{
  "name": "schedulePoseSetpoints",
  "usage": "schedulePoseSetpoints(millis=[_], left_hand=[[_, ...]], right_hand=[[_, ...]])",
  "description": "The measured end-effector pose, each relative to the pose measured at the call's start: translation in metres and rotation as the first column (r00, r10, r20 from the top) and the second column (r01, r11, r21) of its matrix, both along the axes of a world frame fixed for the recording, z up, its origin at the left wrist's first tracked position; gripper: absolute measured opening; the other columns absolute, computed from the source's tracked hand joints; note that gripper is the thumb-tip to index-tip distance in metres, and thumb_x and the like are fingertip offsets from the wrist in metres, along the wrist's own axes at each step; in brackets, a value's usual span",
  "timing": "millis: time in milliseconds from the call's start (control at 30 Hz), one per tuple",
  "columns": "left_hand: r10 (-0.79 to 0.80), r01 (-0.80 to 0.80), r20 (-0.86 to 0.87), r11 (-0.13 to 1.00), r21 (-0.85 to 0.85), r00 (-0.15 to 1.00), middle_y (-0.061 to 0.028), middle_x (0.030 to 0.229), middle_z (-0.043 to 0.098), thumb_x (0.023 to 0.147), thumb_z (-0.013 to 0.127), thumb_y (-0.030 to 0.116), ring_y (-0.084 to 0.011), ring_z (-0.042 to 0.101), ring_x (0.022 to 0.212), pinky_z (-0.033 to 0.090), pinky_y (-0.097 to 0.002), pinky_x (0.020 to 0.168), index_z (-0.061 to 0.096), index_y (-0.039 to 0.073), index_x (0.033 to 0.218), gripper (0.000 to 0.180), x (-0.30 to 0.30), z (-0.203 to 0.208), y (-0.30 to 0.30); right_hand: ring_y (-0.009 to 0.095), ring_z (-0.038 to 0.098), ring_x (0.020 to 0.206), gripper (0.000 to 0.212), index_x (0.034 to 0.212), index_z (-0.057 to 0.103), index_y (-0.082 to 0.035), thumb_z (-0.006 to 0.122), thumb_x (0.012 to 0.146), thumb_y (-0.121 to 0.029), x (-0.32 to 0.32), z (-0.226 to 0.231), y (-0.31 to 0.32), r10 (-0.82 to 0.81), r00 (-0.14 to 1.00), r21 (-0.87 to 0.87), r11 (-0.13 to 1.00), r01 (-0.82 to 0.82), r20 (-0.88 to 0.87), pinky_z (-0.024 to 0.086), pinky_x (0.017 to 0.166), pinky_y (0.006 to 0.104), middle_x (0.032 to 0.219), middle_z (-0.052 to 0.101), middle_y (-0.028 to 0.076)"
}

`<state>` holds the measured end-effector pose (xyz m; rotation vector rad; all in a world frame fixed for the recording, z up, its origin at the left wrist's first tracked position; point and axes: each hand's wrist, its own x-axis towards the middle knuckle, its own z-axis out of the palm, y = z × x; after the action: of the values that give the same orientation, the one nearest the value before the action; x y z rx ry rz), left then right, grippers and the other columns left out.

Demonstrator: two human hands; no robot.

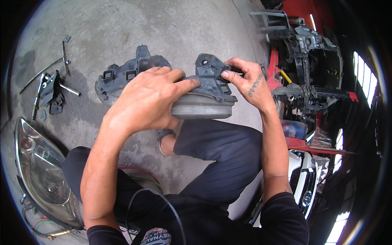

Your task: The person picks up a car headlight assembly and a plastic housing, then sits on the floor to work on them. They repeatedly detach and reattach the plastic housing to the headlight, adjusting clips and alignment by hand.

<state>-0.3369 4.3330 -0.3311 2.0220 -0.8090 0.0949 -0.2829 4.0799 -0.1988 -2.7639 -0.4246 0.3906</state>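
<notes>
A car headlight (202, 109) is held up in front of me above my legs, its black plastic housing on top and its greyish lens side below. My left hand (153, 98) is wrapped across the middle of it, thumb and fingers gripping the body. At its right end stands a black mounting bracket (205, 63) with a hole in it. My right hand (250, 81) pinches the edge of that bracket between thumb and fingers. Part of the housing is hidden behind my left hand.
Another headlight (51, 171) lies at the lower left. Metal bars and a ratchet-like tool (38, 96) lie on the concrete floor with broken black plastic pieces (50, 89). To the right are a stripped car front frame (304, 61) and a white car front (300, 179). Hoses (34, 220) run at lower left.
</notes>
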Motion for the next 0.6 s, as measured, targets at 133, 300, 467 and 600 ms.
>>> schedulePoseSetpoints(millis=[133, 300, 467, 600], left_hand=[[0.012, -0.012, 0.007, 1.000, -0.002, 1.000, -0.0116, 0.123, 0.071, 0.054, 0.087, 0.013, -0.0330, 0.068, 0.113, 0.054, -0.0441, 0.103, 0.069, 0.010, 0.137, 0.085, -0.002, -0.002, 0.005], [-0.029, 0.029, -0.035, 1.000, 0.002, 0.999, -0.0125, 0.126, 0.070, 0.054, 0.086, 0.014, -0.0346, 0.067, 0.116, 0.054, -0.0444, 0.105, 0.070, 0.011, 0.137, 0.084, 0.001, 0.002, 0.010], [-0.023, 0.023, -0.031, 0.999, -0.024, 0.999, -0.0138, 0.130, 0.069, 0.053, 0.086, 0.016, -0.0367, 0.066, 0.119, 0.053, -0.0462, 0.106, 0.069, 0.012, 0.138, 0.086, 0.000, 0.003, 0.017], [-0.031, 0.030, -0.046, 0.999, -0.021, 0.998, -0.0142, 0.132, 0.068, 0.053, 0.086, 0.016, -0.0370, 0.065, 0.120, 0.052, -0.0467, 0.106, 0.069, 0.013, 0.138, 0.087, -0.002, 0.008, 0.018]], right_hand=[[0.015, 0.067, 0.080, 0.030, 0.108, 0.073, 0.005, 0.075, 0.096, -0.022, -0.003, 0.003, 0.007, 0.038, 0.999, -0.076, 0.996, -0.036, 0.018, 0.053, 0.074, 0.0326, 0.085, 0.073, 0.010], [0.019, 0.072, 0.090, 0.028, 0.114, 0.075, 0.004, 0.072, 0.097, -0.019, 0.002, 0.007, -0.003, 0.080, 0.993, 0.038, 0.996, -0.077, -0.082, 0.056, 0.080, 0.0338, 0.095, 0.077, 0.014], [0.014, 0.069, 0.094, 0.032, 0.120, 0.074, 0.005, 0.074, 0.099, -0.019, 0.003, 0.009, 0.001, 0.041, 0.989, 0.137, 0.990, -0.022, -0.139, 0.055, 0.086, 0.0309, 0.098, 0.076, 0.008], [0.012, 0.068, 0.095, 0.033, 0.124, 0.073, 0.005, 0.075, 0.099, -0.016, 0.005, 0.012, 0.002, 0.040, 0.978, 0.230, 0.973, 0.008, -0.203, 0.055, 0.089, 0.0291, 0.100, 0.076, 0.006]])
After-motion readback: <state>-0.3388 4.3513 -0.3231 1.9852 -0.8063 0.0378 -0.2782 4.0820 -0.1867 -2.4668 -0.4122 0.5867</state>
